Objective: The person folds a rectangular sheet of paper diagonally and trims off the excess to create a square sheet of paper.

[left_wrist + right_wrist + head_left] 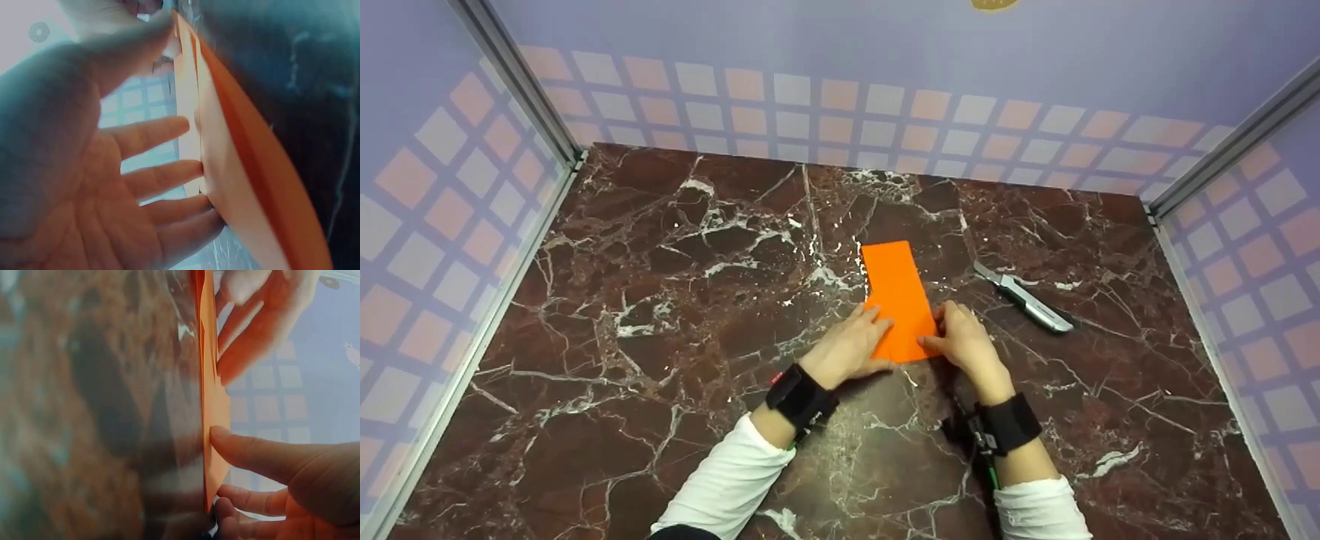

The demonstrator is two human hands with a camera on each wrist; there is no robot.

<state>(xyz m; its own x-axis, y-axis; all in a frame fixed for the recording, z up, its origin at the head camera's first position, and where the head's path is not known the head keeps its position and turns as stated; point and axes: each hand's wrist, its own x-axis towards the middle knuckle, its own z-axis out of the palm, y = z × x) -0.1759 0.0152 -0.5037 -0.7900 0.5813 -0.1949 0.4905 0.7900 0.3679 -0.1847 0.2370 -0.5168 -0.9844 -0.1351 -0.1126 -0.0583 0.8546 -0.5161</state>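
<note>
A folded strip of orange paper (pixel 896 292) lies on the table, its layers standing slightly apart at an edge in the left wrist view. On its left side rests my left hand (pixel 851 345), fingers extended with the tips on the paper and the thumb by the near edge. My right hand (pixel 966 345) holds the right edge near the bottom corner. In the right wrist view its thumb (pixel 242 447) presses the paper's face, while the other fingers bend beside the edge, partly hidden.
A utility knife (pixel 1027 300) with its blade out lies right of the paper. The brown marbled table (pixel 622 420) is bordered by lilac panels (pixel 825 105) with checks at the back and both sides.
</note>
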